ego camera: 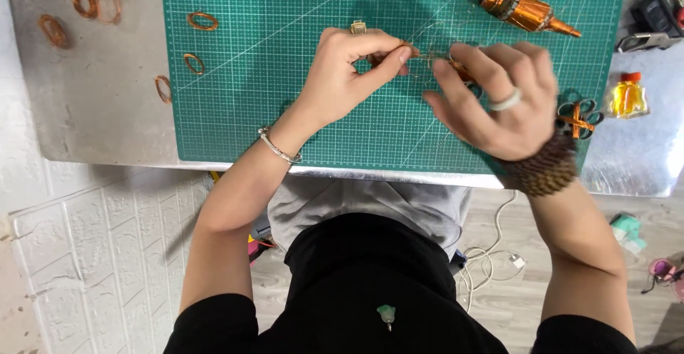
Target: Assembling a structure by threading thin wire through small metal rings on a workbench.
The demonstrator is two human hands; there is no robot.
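Right now both hands meet over the middle of the green gridded cutting mat [271,76]. Left hand [342,76] comes in from lower left, wrist bent, silver bracelet [279,147] on it, thumb and forefinger pinched together on a small copper-coloured wire bundle [427,58] — fine strands fan out from that spot. Right hand [499,105] sits just beside it, palm down, fingers curled over the wire's other end; white ring on one finger, brown beaded band [545,169] at the wrist. Can't tell how tight the right grip is, fingers hide it. Wire bundle hangs between the 2 hands, just above the mat. Upper right on the mat lies an orange cone-shaped wound copper spool [524,11]; small orange-handled scissors [578,115] near the right wrist. Copper wire loops [203,21] lie at the mat's left edge & on the grey metal tabletop [92,112] — small yellow bottle [628,97] far right. Below: white brick-pattern wall panel, wood floor w/ white cable.
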